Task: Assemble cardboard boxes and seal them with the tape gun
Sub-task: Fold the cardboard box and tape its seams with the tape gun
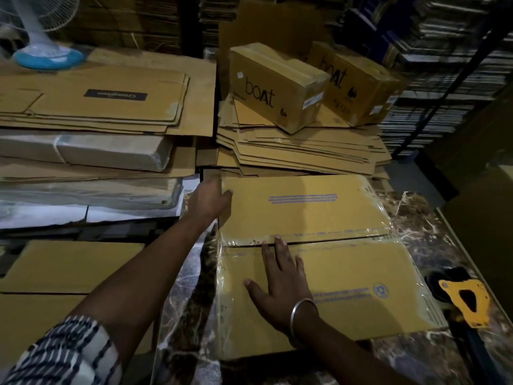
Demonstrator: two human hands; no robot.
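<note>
Left arm reached up from lower left of frame, striped sleeve pushed above the elbow; left hand (210, 200) at frame centre, fingers curled. Right hand (280, 284) lay flat at lower centre, fingers spread and straight, metal bangle on wrist.

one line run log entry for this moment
stage: flaps closed, clear tape on seam | left hand: grips brown cardboard box far-left edge | right hand: flat on flap | yellow tape gun: untouched, right

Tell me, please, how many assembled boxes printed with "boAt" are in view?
2. One boAt box sits atop the pile of flattened cartons behind the work surface; the second boAt box sits just right of it, partly hidden behind it. Others may be hidden.
</note>
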